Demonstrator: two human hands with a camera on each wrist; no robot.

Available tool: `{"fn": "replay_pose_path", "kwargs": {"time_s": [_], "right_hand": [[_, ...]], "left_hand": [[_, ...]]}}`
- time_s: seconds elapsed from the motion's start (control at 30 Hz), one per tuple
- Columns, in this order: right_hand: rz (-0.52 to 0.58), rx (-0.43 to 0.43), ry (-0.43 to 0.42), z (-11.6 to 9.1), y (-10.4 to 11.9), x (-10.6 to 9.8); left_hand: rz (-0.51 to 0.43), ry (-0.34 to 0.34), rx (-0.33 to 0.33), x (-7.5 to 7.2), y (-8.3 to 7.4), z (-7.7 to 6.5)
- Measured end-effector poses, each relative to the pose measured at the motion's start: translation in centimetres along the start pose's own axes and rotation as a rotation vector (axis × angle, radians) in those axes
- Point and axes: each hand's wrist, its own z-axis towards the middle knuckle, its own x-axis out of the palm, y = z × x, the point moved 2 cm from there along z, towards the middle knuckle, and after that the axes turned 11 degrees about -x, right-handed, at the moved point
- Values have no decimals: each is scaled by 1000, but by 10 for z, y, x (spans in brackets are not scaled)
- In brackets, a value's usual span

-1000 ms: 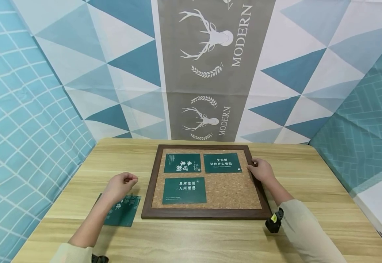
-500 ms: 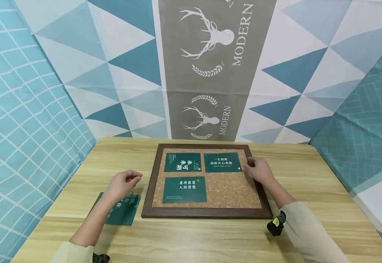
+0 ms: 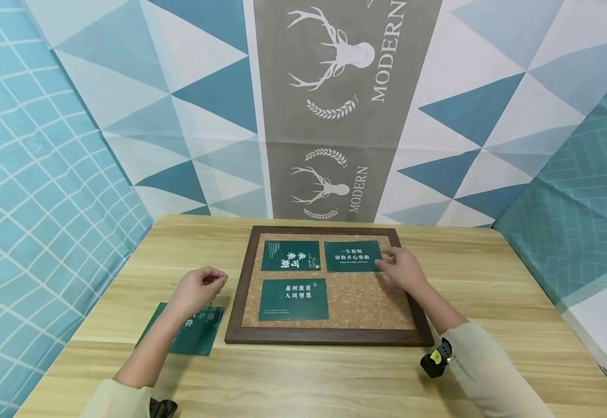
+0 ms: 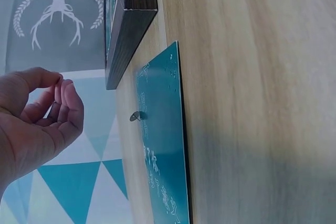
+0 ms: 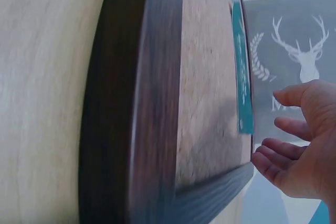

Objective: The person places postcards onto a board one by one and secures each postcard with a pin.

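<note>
My left hand [image 3: 198, 290] hovers left of the cork board, above a green card [image 3: 195, 337] on the table. In the left wrist view its thumb and index fingertips meet and the other fingers curl; nothing shows between them. A small metal thumbtack [image 4: 136, 116] stands on that card. My right hand [image 3: 404, 268] reaches over the right side of the cork board [image 3: 371, 302], its fingers parted and relaxed by the right end of the upper right card [image 3: 353, 256]. Whether they touch that card is unclear. The board's brown frame [image 3: 329, 336] lies flat on the table.
Two more green cards lie on the board: one at upper left [image 3: 291, 255] and one at lower left [image 3: 293, 299]. The wooden table [image 3: 303, 383] meets a patterned wall cloth [image 3: 324, 116] behind. A black wrist device [image 3: 436, 359] sits on my right wrist.
My right hand has moved left from the frame's right edge to the end of the upper right card. The left hand has shifted slightly to the right, fingers still together.
</note>
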Motion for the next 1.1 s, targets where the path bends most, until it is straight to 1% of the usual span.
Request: {"fn": "replay_pose_path", "kwargs": {"time_s": [0.1, 0.2, 0.4, 0.6, 0.77, 0.9, 1.03, 1.1], "right_hand": [[24, -11, 6, 1, 7, 3], [25, -32, 24, 1, 13, 6], [43, -59, 58, 1, 21, 13], [46, -51, 78, 1, 29, 19], [45, -65, 75, 2, 36, 25], [34, -42, 92, 1, 44, 30], [64, -21, 120, 0, 52, 35], [88, -36, 130, 0, 57, 37]], "left_hand": [[-25, 6, -3, 0, -1, -1], [-44, 13, -9, 1, -3, -1], [-62, 26, -13, 5, -4, 0], [-72, 43, -17, 8, -5, 0], [-75, 32, -10, 11, -6, 2], [-77, 28, 7, 14, -7, 2], [-80, 35, 19, 16, -8, 2], [-85, 38, 21, 17, -9, 2]]}}
